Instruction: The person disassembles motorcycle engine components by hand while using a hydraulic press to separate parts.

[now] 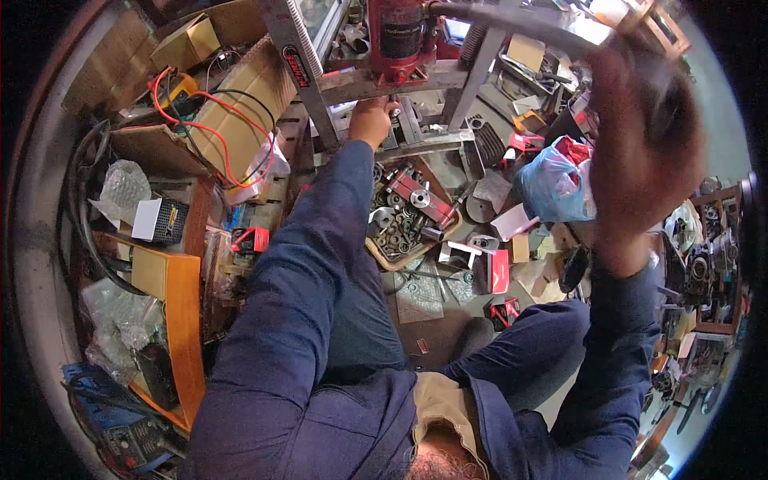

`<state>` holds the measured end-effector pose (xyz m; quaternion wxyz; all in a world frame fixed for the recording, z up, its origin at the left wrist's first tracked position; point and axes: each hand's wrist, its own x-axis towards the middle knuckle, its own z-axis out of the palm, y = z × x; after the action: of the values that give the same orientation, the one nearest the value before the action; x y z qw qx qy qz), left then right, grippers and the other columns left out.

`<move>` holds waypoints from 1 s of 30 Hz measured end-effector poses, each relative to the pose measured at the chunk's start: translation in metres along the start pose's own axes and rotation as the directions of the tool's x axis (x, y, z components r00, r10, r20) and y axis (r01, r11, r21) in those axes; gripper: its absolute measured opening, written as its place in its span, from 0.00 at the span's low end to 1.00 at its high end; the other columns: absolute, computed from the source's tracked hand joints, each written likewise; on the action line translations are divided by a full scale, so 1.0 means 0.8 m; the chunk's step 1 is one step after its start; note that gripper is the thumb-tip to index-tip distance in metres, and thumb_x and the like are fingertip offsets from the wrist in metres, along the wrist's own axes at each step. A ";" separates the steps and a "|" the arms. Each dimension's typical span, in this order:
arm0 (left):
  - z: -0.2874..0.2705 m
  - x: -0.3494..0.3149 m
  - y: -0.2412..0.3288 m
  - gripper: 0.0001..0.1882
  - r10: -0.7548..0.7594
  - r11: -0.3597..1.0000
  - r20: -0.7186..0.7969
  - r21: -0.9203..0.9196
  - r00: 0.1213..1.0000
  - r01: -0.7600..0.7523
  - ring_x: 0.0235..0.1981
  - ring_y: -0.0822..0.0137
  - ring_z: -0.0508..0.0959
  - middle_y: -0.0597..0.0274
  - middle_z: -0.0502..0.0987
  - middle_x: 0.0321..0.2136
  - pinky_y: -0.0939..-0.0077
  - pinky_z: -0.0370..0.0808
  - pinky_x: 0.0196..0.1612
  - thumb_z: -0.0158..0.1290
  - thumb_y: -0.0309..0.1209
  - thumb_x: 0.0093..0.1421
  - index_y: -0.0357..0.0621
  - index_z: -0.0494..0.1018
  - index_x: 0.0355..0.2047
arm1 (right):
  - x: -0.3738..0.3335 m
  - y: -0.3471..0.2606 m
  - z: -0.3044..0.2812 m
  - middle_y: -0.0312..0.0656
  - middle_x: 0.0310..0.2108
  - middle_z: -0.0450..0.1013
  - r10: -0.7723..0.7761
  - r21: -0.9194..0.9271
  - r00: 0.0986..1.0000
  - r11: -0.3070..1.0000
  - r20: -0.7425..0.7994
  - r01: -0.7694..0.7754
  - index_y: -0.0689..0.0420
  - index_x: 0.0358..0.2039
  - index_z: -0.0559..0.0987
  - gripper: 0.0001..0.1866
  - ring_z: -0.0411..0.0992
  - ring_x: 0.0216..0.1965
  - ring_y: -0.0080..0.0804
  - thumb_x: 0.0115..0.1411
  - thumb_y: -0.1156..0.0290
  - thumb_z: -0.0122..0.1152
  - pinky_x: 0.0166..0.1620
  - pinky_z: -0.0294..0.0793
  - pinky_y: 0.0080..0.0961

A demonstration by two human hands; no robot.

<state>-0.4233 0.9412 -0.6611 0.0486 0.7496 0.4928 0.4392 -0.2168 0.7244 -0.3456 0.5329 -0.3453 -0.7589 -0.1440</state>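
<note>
in the head view, a red bottle jack [398,36] stands inside a steel frame [321,114], its crossbeam right under the jack's base. the left hand [371,122] reaches in below that beam, between the two slanted posts, fingers bent against a small metal part; whether they grip it i cannot tell. room there is tight: post edges on both sides, beam above. the right hand [646,152] is raised in freer air at the outer end of the dark lever [512,19], too blurred to show whether its fingers close round it. below the frame, a tray [390,264] with a raised rim is full of metal parts, near the left forearm. a blue plastic bag [544,190] bulges between tray and right hand, and an open cardboard box [258,86] crowds the left side.
</note>
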 end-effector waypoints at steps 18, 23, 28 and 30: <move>0.014 0.009 0.033 0.11 -0.002 0.999 -0.008 -0.035 1.000 0.001 0.41 0.47 0.76 0.51 0.78 0.38 0.53 0.72 0.44 0.53 0.33 0.57 0.50 0.75 0.41 | -0.160 0.005 0.036 0.32 0.21 0.64 -0.251 0.072 0.773 0.963 0.583 0.259 0.45 0.32 0.82 0.12 0.68 0.24 0.30 0.42 0.64 0.64 0.27 0.67 0.28; -0.001 -0.002 0.004 0.10 0.007 1.000 -0.039 -0.001 0.999 -0.007 0.39 0.46 0.76 0.52 0.78 0.37 0.54 0.73 0.43 0.53 0.30 0.56 0.50 0.76 0.39 | -0.045 -0.013 0.016 0.35 0.24 0.70 -0.122 -0.124 0.932 0.977 0.341 0.173 0.53 0.37 0.80 0.13 0.72 0.25 0.28 0.50 0.67 0.66 0.28 0.70 0.27; -0.008 -0.002 0.003 0.12 0.009 1.000 -0.095 0.030 0.995 -0.006 0.40 0.46 0.76 0.51 0.78 0.38 0.53 0.72 0.43 0.53 0.34 0.57 0.51 0.75 0.42 | -0.012 -0.004 0.019 0.36 0.28 0.74 -0.038 -0.173 0.999 0.984 -0.020 0.034 0.54 0.35 0.79 0.09 0.73 0.29 0.29 0.53 0.71 0.67 0.33 0.73 0.25; -0.001 0.000 0.005 0.15 -0.093 0.988 0.103 0.134 0.990 0.079 0.42 0.46 0.76 0.51 0.78 0.41 0.53 0.72 0.45 0.53 0.36 0.57 0.53 0.74 0.45 | -0.091 0.003 0.030 0.33 0.20 0.69 -0.274 -0.072 0.907 0.948 0.319 0.311 0.53 0.31 0.79 0.09 0.70 0.21 0.27 0.47 0.69 0.67 0.26 0.70 0.24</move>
<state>-0.4209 0.9388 -0.6587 0.0457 0.7521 0.5487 0.3621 -0.2183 0.7133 -0.4213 0.3599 -0.2772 -0.8650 -0.2129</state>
